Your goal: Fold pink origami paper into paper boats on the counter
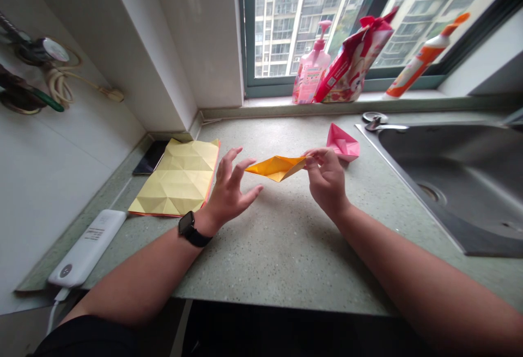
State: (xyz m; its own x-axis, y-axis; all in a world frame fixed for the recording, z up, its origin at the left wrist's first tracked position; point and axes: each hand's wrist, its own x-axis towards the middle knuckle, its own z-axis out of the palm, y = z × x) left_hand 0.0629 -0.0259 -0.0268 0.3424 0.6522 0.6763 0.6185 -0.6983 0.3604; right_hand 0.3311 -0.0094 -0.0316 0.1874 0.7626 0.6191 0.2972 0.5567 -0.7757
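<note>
An orange folded paper boat (276, 168) is held above the counter, pointed at both ends with its middle opened a little. My right hand (328, 179) pinches its right tip between thumb and fingers. At the other tip, my left hand (233, 185) has its fingers spread and holds nothing; whether a fingertip touches the paper I cannot tell. Just behind my right hand sits a pink folded paper boat (343, 143) on the counter. Left of my left hand lies a stack of creased paper sheets (180, 174), pale yellow on top with orange-red edges below.
A dark phone (150, 157) lies partly under the sheets. A white power bank (87, 248) with a cable rests at the left edge. The steel sink (457, 182) is on the right. A pump bottle (311, 76), a red bag (355, 62) and an orange-white bottle (425, 60) stand on the sill.
</note>
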